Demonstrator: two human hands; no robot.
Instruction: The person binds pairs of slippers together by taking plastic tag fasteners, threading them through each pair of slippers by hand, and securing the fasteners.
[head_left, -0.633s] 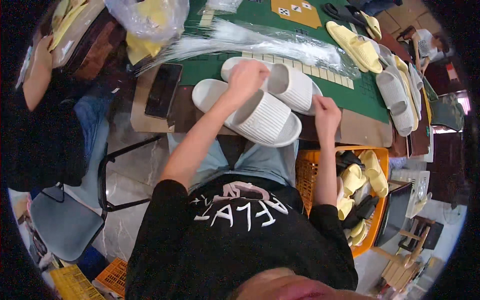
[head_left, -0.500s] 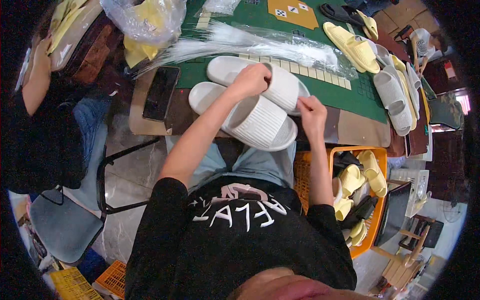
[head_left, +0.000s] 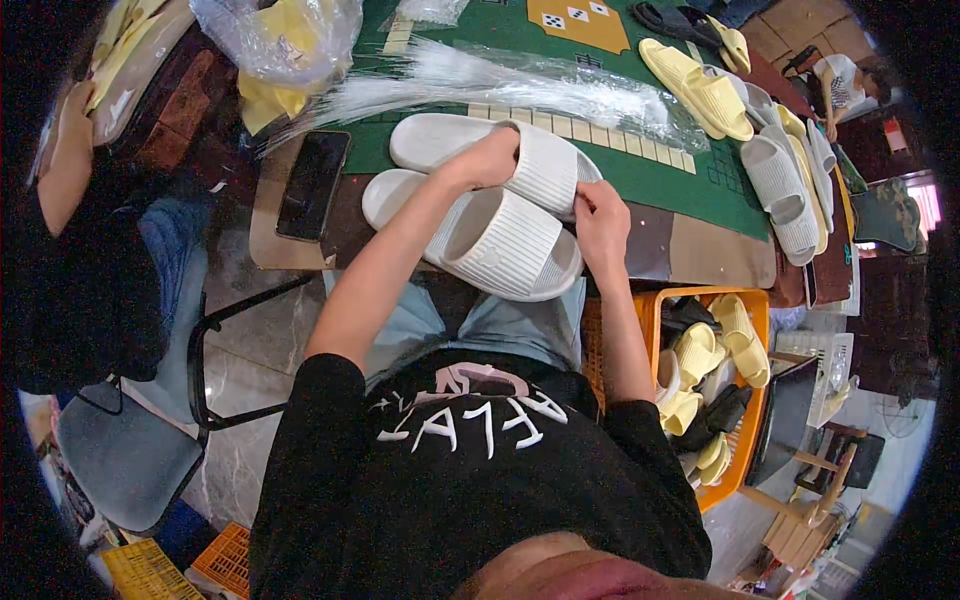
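Right hand point(head_left: 605, 222) and far grey slipper point(head_left: 548, 165) have slid left a bit. From where I'm standing: felt-green table point(head_left: 690, 205) under everything, slatted orange crate point(head_left: 750, 430) below the right fingers, wispy white strands point(head_left: 430, 80) beyond the left ones, rib-strapped near slipper point(head_left: 505, 240) partly blocked by the forearm, glossy phone point(head_left: 313, 185) further left. Right fingertips pressed together at the far slipper's toe; left hand's point(head_left: 493, 158) at its strap opening, can't tell if pinching.
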